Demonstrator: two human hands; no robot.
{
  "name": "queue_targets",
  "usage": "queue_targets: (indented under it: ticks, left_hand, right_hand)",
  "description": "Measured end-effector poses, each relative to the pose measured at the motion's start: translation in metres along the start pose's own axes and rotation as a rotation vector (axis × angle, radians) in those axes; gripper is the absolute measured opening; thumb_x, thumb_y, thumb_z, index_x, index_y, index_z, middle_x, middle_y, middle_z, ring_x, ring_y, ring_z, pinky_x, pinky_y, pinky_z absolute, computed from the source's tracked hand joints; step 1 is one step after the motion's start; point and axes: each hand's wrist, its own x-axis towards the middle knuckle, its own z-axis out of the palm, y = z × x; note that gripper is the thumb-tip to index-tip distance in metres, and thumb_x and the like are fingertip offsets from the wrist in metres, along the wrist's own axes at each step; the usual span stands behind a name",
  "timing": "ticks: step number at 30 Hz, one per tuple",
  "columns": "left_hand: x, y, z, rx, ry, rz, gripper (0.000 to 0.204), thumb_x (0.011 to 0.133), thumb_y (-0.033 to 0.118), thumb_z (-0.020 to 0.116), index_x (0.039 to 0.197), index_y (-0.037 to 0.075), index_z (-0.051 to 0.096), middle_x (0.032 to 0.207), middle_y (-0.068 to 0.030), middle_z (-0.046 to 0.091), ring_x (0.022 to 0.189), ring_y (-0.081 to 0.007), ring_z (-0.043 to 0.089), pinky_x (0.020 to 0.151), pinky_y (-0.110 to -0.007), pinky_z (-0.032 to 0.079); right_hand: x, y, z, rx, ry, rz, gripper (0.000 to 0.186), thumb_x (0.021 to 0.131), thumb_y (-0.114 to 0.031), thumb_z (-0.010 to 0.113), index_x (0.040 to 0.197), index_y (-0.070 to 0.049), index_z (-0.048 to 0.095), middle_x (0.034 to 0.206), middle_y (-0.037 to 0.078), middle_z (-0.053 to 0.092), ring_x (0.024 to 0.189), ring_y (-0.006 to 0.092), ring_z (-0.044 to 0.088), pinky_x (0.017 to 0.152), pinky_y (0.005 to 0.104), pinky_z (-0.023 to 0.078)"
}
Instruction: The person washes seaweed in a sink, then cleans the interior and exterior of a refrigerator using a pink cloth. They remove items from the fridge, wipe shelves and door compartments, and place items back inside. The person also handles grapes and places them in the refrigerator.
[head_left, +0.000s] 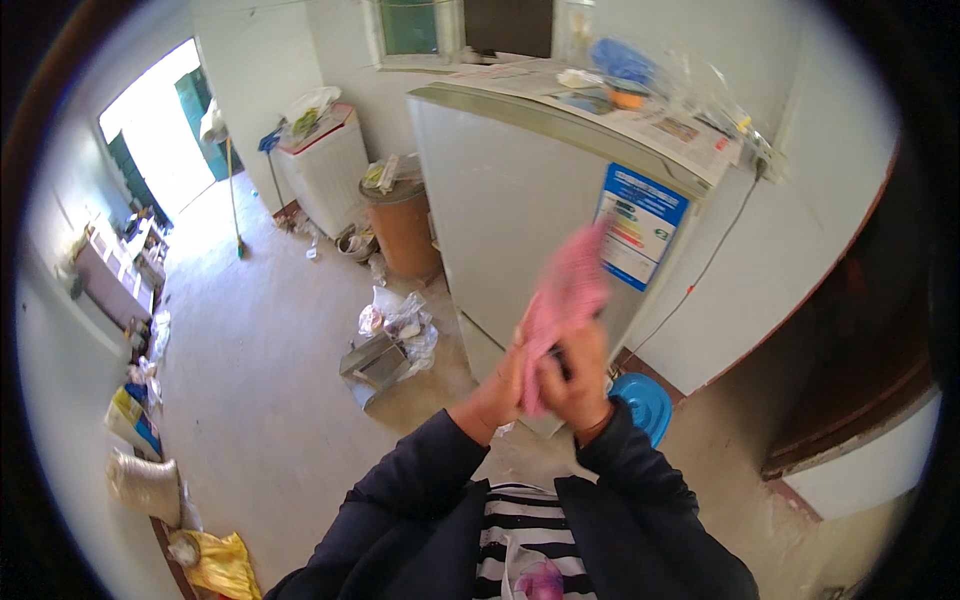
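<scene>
In front of the pale grey-white refrigerator (520,200), just off its near corner edge, you have both hands raised together at chest height. Your left hand (503,385) and right hand (580,375) press against each other, fingers curled shut around the lower end of a soft pink cloth (565,295). The cloth's long axis runs upward and slightly right from your hands, its free end blurred, rising across the refrigerator's front toward the blue-and-white label (640,225) stuck on its side face. The cloth sits between the two hands, so neither is nearer; the right hand wraps more of it from the outside. Below, by your right elbow, a round blue plastic lid (645,405) lies on the floor against the refrigerator's base.
</scene>
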Motion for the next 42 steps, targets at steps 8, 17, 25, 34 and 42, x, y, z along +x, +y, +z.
queue_targets:
  ticks: [8,17,25,34,42]
  left_hand:
    - [-0.068,0.008,-0.046,-0.122,0.407,-0.245,0.077,0.083,0.031,0.068,0.145,0.003,0.033,0.141,-0.0143,0.046,0.128,-0.0247,0.047,0.107,-0.036,0.037]
    - [-0.112,-0.03,-0.105,0.319,0.598,-0.193,0.042,0.104,0.026,0.041,0.141,0.007,0.044,0.134,-0.011,0.053,0.119,-0.0197,0.054,0.102,-0.033,0.043]
    - [-0.152,0.01,-0.126,-0.276,1.058,-0.354,0.046,0.102,0.025,0.046,0.145,0.013,0.038,0.128,-0.0055,0.056,0.113,-0.0165,0.056,0.095,-0.03,0.047]
    - [-0.24,0.081,-0.205,-0.084,1.193,-0.288,0.05,0.101,0.024,0.047,0.147,0.01,0.033,0.136,-0.0089,0.05,0.12,-0.0197,0.054,0.098,-0.033,0.047]
    - [-0.291,0.161,-0.281,-0.055,0.877,-0.391,0.054,0.104,0.023,0.041,0.152,0.016,0.02,0.149,-0.006,0.035,0.133,-0.0202,0.041,0.106,-0.036,0.039]
  right_hand:
    - [-0.025,-0.03,0.059,0.08,-0.476,-0.033,0.07,0.086,-0.034,0.061,0.141,0.001,0.036,0.142,0.027,0.04,0.128,0.0455,0.039,0.111,0.0567,0.02]
    - [-0.05,-0.006,0.109,0.44,-0.707,-0.187,0.086,0.067,-0.03,0.086,0.136,-0.002,0.043,0.145,0.026,0.037,0.132,0.0435,0.037,0.109,0.0488,0.031]
    - [-0.052,-0.006,0.177,0.81,-0.772,0.149,0.046,0.083,-0.004,0.07,0.124,-0.003,0.048,0.135,0.023,0.051,0.12,0.0347,0.055,0.102,0.0386,0.042]
    - [-0.042,-0.078,0.272,0.939,-1.074,0.279,0.085,0.086,-0.032,0.074,0.15,-0.006,0.025,0.149,0.018,0.033,0.135,0.0271,0.037,0.111,0.0408,0.033]
    - [-0.017,-0.183,0.368,0.715,-0.965,-0.1,0.072,0.083,-0.021,0.069,0.144,-0.003,0.036,0.142,0.021,0.043,0.132,0.033,0.043,0.109,0.0406,0.035]
